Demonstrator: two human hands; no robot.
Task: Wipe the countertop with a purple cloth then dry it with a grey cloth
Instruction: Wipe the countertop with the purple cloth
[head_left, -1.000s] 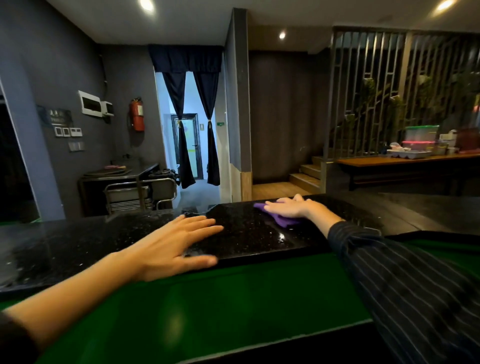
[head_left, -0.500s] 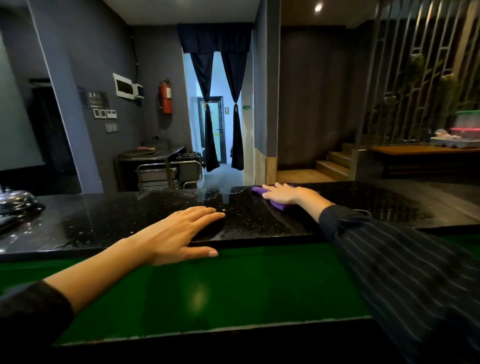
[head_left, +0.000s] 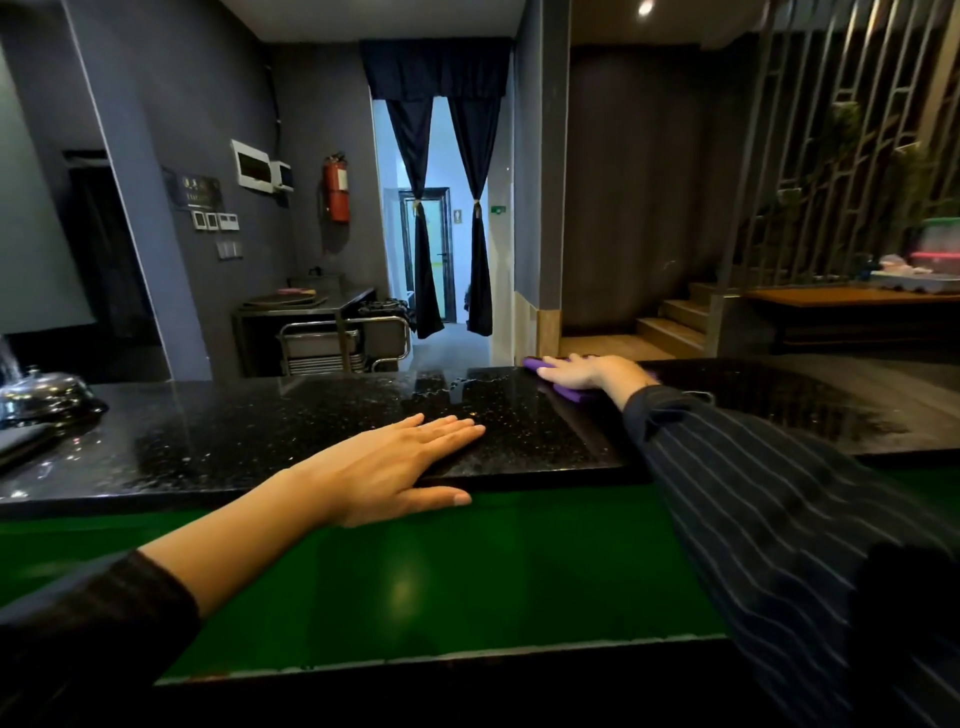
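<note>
A black speckled stone countertop (head_left: 234, 436) runs across the view, wet and glossy near its far edge. My right hand (head_left: 589, 371) lies flat on the purple cloth (head_left: 569, 392), pressing it to the counter's far edge; only the cloth's ends show around my fingers. My left hand (head_left: 387, 467) rests flat at the counter's near edge, fingers together, thumb over the rim, holding nothing. No grey cloth is in sight.
A green surface (head_left: 415, 571) lies below the counter's near edge. A shiny metal dome lid (head_left: 44, 395) sits on the counter at far left. Beyond stand a steel trolley (head_left: 343, 338), a curtained doorway and steps at right.
My right hand has slid the purple cloth farther out to the counter's far edge. The view has turned left, bringing the metal dome lid into sight. My left hand stays flat.
</note>
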